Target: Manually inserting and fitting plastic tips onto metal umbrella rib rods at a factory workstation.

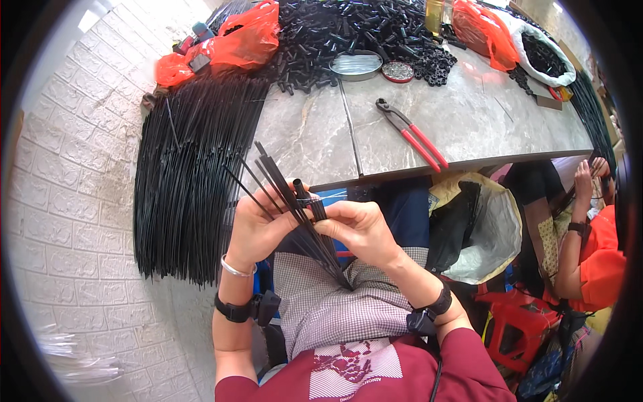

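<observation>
My left hand (260,228) is closed round several thin black rods (280,179), fanned apart at their upper ends, with their lower ends reaching down over my lap. My right hand (365,231) pinches a short black tube (319,210) between thumb and forefinger, close against the rods. Beside it, another black tube (298,185) stands with its open end up. Thin silvery wires (329,197) stick out to the right above my right fingers. Where the wires are fastened is hidden by the fingers and tubes.
A thick stack of black rods (194,167) hangs over the table's left side. On the grey table (301,127) lie red-handled cutters (412,134), a tin of wires (355,65), a small round tin (397,72) and heaped black tubes (362,27). An open sack (492,228) and a co-worker's arm (573,251) are at right.
</observation>
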`<state>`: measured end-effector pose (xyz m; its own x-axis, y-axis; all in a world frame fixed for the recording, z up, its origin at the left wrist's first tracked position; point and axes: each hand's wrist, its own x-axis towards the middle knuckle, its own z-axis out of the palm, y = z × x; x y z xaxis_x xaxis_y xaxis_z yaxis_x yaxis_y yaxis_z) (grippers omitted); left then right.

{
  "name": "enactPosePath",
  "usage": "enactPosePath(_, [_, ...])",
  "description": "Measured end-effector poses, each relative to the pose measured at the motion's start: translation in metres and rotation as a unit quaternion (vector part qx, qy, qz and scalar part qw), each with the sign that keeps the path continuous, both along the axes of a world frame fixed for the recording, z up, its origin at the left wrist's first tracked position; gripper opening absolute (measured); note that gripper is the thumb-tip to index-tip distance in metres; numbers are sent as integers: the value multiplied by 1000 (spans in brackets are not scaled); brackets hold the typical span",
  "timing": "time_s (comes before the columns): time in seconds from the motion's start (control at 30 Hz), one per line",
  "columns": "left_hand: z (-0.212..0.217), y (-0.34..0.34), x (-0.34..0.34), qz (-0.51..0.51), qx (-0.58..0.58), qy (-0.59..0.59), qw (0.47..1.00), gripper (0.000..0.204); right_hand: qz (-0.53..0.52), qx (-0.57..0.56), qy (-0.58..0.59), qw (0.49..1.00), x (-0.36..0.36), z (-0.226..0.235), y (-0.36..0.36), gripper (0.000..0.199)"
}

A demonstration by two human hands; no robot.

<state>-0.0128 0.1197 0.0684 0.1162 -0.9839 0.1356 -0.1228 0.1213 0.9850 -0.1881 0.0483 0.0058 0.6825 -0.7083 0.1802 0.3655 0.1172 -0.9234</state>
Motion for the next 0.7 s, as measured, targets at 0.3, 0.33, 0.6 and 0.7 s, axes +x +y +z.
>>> enactPosePath(0.3, [-1,-3,5,23,16,30,999,33,78,38,25,996,6,-10,-22,11])
enactPosePath(0.33, [-1,-3,5,24,15,30,999,33,101,53,10,993,6,-10,-24,10])
enactPosePath(0.6, [-5,-5,14,-19,17,10,1000,33,123,82,8,989,9,-8,-27,12])
enactPosePath(0.7, [-5,-7,18,-32,17,-10,999,34,116,87,-18,989,10,-8,-24,13])
